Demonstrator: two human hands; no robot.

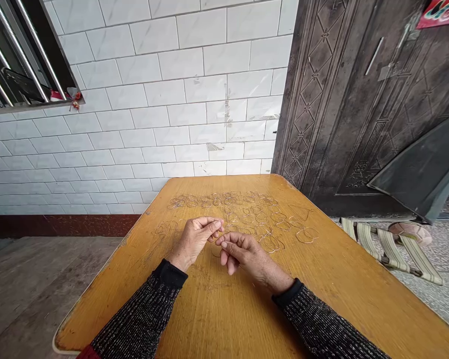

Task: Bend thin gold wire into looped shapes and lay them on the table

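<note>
My left hand point(197, 240) and my right hand point(249, 254) meet above the middle of the wooden table point(224, 314). Thumb and forefinger of each are pinched together on a thin copper-coloured wire point(223, 230), of which only a short bit shows between the fingertips. The other fingers of my right hand curl loosely below. Beyond my hands lie many thin wire rings point(260, 217), loosely spread in rows, some overlapping. To the right, a separate wire ring point(307, 235) rests flat on the tabletop. More faint loops lie left of my left hand.
A white tiled wall point(164, 99) stands behind the table's far edge. At the right are a dark carved metal door point(322, 99) and a grey panel point(426, 164) leaning there. A stool with striped webbing point(389, 247) sits low beside the table. Upper left is a barred window point(18, 50).
</note>
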